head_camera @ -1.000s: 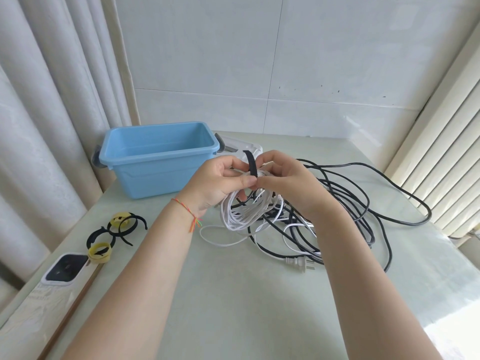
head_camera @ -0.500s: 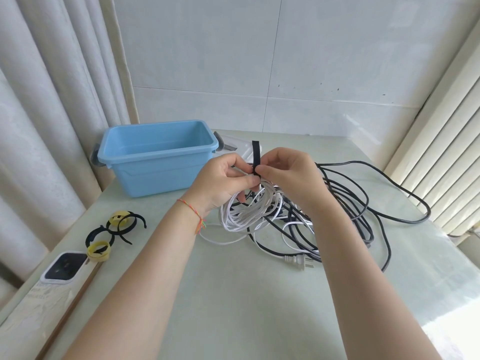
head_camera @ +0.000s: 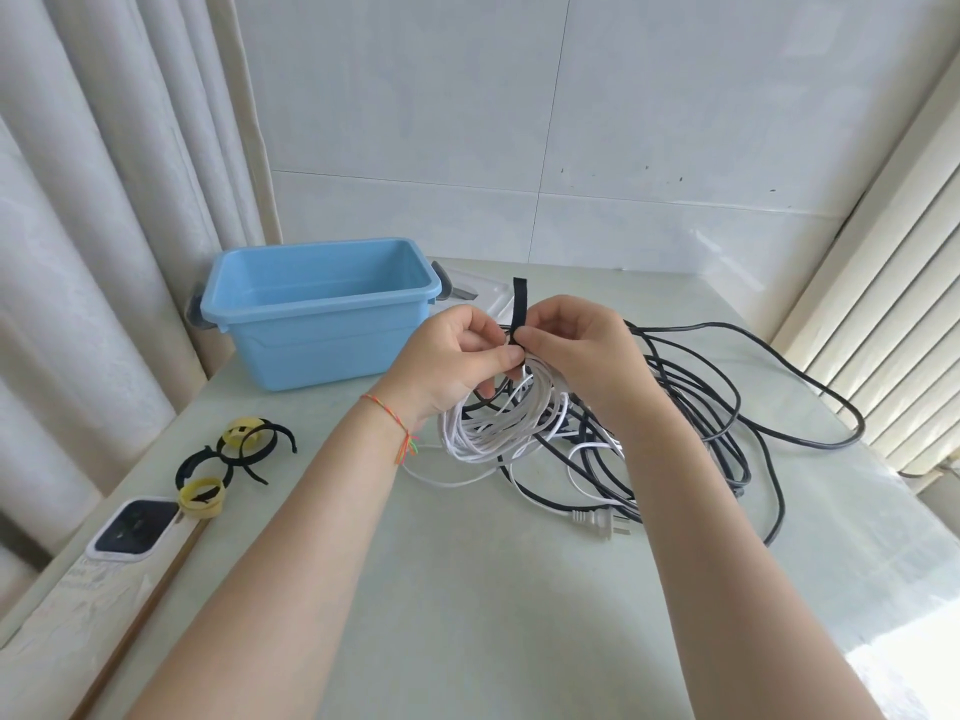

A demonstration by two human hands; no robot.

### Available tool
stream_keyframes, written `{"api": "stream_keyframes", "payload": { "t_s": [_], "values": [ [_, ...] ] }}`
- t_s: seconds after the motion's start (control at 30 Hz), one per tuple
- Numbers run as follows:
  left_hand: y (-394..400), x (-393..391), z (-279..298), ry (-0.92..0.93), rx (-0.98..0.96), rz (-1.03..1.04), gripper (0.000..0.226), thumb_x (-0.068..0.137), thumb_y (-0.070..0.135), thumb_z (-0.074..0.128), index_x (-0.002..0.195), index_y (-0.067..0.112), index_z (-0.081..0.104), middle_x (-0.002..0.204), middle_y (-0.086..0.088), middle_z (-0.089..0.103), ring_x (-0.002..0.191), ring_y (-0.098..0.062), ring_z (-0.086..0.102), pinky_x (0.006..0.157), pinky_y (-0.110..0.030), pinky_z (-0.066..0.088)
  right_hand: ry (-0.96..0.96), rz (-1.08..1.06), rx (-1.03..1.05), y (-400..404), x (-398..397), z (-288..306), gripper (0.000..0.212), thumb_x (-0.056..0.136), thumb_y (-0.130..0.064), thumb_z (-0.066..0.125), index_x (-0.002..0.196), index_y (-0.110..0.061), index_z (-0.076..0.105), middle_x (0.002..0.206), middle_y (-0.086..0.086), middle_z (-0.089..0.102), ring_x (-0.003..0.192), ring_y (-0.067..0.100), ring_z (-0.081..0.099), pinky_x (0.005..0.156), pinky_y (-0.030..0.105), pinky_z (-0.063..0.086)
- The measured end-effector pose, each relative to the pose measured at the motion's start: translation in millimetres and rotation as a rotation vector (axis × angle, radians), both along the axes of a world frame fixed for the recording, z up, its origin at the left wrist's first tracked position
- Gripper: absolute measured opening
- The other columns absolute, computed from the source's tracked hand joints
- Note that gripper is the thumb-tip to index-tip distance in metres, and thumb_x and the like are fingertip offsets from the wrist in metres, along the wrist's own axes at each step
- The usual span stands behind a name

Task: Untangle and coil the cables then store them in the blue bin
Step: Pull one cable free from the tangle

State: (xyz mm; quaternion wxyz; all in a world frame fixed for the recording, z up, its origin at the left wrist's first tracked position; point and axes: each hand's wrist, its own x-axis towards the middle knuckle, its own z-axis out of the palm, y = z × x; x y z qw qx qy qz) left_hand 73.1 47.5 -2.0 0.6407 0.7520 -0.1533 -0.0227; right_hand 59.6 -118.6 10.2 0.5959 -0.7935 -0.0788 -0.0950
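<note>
Both hands raised over the desk (head_camera: 467, 589) centre. Left hand (head_camera: 457, 356) grips the top of the white cable coil (head_camera: 509, 418), thumb pressed at the black strap (head_camera: 518, 317). Right hand (head_camera: 576, 345) pinches that strap, its free end standing upright. Coil hangs below the hands, lower loops over the tangled black cable (head_camera: 727, 407). White plug (head_camera: 597, 523) lies on the desk. Blue bin (head_camera: 317, 314) far left, open. Spare black and yellow straps (head_camera: 228, 459) near left edge.
</note>
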Motion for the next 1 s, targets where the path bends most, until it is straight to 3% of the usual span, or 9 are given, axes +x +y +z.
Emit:
{"api": "stream_keyframes", "payload": {
  "t_s": [0.13, 0.33, 0.4, 0.53, 0.77, 0.87, 1.0],
  "values": [
    [2, 0, 1, 0.065, 0.026, -0.011, 0.019, 0.086, 0.007, 0.073, 0.098, 0.006, 0.06, 0.084, -0.01, 0.075, 0.054, -0.014, 0.059, 0.061, -0.025, 0.05, -0.033, -0.027, -0.059, 4, 0, -2, 0.004, 0.086, -0.005, 0.07, 0.088, -0.002, 0.068, 0.078, 0.011, 0.073, 0.062, 0.009, 0.062, 0.061, 0.019, 0.049],
    [2, 1, -1, 0.038, 0.044, 0.06, 0.016, 0.08, 0.005, 0.079, 0.085, 0.007, 0.064, 0.074, -0.006, 0.074, 0.054, -0.011, 0.063, 0.061, -0.02, 0.052, 0.005, -0.082, -0.077, 9, 6, -9, 0.003, 0.084, -0.007, 0.071, 0.084, -0.009, 0.068, 0.081, 0.01, 0.074, 0.061, 0.01, 0.061, 0.059, 0.023, 0.048],
    [1, 0, -1, 0.024, 0.052, 0.073, 0.017, 0.079, 0.005, 0.08, 0.085, 0.007, 0.064, 0.074, -0.005, 0.074, 0.054, -0.011, 0.064, 0.06, -0.019, 0.052, 0.016, -0.09, -0.039, 8, 7, -9, 0.005, 0.083, -0.006, 0.07, 0.085, -0.009, 0.068, 0.082, 0.012, 0.074, 0.064, 0.015, 0.063, 0.063, 0.03, 0.051],
    [-2, -1, -3, -0.017, 0.108, 0.074, 0.02, 0.076, 0.008, 0.083, 0.083, 0.01, 0.065, 0.077, -0.008, 0.075, 0.059, -0.013, 0.067, 0.072, -0.03, 0.057, 0.097, -0.058, 0.074, 4, 8, -9, 0.016, 0.083, -0.001, 0.067, 0.091, -0.015, 0.063, 0.083, 0.01, 0.07, 0.071, 0.023, 0.063, 0.07, 0.039, 0.05],
    [-6, -4, -2, -0.048, 0.181, 0.078, 0.02, 0.074, 0.013, 0.084, 0.082, 0.016, 0.066, 0.078, -0.006, 0.076, 0.075, -0.023, 0.073, 0.083, -0.042, 0.057, 0.186, -0.084, 0.055, 2, 7, -6, 0.017, 0.08, -0.002, 0.065, 0.085, -0.016, 0.057, 0.076, 0.004, 0.061, 0.062, 0.021, 0.053, 0.059, 0.03, 0.04],
    [-8, -5, -2, -0.07, 0.192, 0.063, 0.02, 0.075, 0.013, 0.083, 0.083, 0.018, 0.066, 0.076, -0.003, 0.075, 0.072, -0.018, 0.07, 0.081, -0.039, 0.056, 0.21, -0.078, 0.014, 3, 5, -3, 0.012, 0.073, -0.006, 0.062, 0.082, -0.014, 0.06, 0.071, 0.003, 0.06, 0.062, 0.021, 0.051, 0.06, 0.032, 0.04],
    [-9, -5, -2, -0.119, 0.239, 0.021, 0.027, 0.076, 0.015, 0.083, 0.088, 0.022, 0.06, 0.074, 0.004, 0.074, 0.062, -0.006, 0.063, 0.071, -0.024, 0.049, 0.256, -0.029, -0.061, 0, 1, 0, 0.02, 0.08, 0.001, 0.056, 0.091, -0.003, 0.072, 0.06, 0.001, 0.06, 0.049, 0.014, 0.048, 0.046, 0.022, 0.037]
  ]
}}
